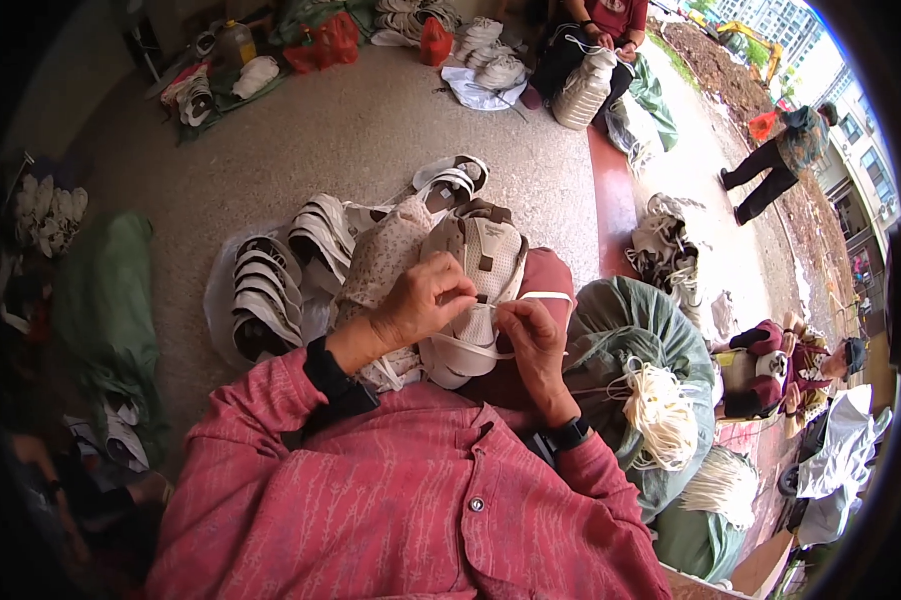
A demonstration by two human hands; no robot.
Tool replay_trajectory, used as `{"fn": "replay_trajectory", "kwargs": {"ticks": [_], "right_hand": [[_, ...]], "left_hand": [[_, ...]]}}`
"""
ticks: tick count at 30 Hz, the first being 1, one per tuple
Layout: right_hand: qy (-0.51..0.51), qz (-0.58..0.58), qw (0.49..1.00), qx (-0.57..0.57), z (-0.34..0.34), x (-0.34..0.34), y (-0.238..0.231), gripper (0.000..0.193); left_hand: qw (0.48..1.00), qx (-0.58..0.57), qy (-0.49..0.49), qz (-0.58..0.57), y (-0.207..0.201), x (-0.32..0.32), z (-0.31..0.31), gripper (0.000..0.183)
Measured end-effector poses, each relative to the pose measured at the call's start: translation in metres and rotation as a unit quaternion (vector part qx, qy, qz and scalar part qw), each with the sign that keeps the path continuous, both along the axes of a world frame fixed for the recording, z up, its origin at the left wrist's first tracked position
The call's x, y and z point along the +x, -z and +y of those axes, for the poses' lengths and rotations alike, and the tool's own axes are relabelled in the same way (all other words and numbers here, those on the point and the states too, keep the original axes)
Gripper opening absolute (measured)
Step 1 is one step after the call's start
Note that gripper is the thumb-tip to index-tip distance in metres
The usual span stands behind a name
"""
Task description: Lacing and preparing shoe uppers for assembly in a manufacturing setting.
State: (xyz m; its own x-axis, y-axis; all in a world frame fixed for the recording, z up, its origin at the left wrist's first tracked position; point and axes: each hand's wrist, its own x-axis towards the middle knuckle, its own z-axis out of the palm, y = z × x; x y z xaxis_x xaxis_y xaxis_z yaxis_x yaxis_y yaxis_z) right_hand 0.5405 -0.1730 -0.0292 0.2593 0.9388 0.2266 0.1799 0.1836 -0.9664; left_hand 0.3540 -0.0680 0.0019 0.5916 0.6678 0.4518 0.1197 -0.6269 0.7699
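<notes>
A cream perforated shoe upper [486, 245] with brown lining rests across my lap. Over its front part, my left hand [429, 295] is closed in a pinch, thumb against fingertips. Close by on the right, my right hand [537, 345] also pinches, and a short piece of white shoelace [487, 304] shows between the two hands. More pale lace hangs around the upper's lower edge. Under my left forearm lies patterned beige cloth [386, 250] covering my leg.
Nested shoe uppers [267, 290] lie on the floor to my left. A green sack [621, 320] with a bundle of white laces [663, 415] stands at my right. Ahead sits a person [611, 35] holding stacked uppers; another person [796, 150] stands outside at the right.
</notes>
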Motion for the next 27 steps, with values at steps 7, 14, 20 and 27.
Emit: {"fn": "replay_trajectory", "kwargs": {"ticks": [7, 14, 20, 27], "right_hand": [[0.035, -0.126, 0.99, 0.046, 0.006, -0.007, -0.006, 0.009], [0.037, -0.131, 0.989, 0.056, 0.003, -0.013, -0.008, 0.008], [0.022, -0.129, 0.988, 0.081, 0.004, -0.011, -0.015, 0.007], [0.009, -0.287, 0.949, 0.128, 0.012, 0.002, -0.018, 0.009]], "left_hand": [[0.998, 0.055, -0.017, -0.002, 0.002, 0.001, -0.013, 0.019], [0.998, 0.058, 0.004, -0.016, 0.014, -0.003, -0.012, 0.025], [0.999, 0.051, -0.009, -0.009, 0.013, 0.001, -0.012, 0.024], [0.996, 0.086, 0.009, -0.004, 0.01, 0.006, -0.011, 0.022]]}}
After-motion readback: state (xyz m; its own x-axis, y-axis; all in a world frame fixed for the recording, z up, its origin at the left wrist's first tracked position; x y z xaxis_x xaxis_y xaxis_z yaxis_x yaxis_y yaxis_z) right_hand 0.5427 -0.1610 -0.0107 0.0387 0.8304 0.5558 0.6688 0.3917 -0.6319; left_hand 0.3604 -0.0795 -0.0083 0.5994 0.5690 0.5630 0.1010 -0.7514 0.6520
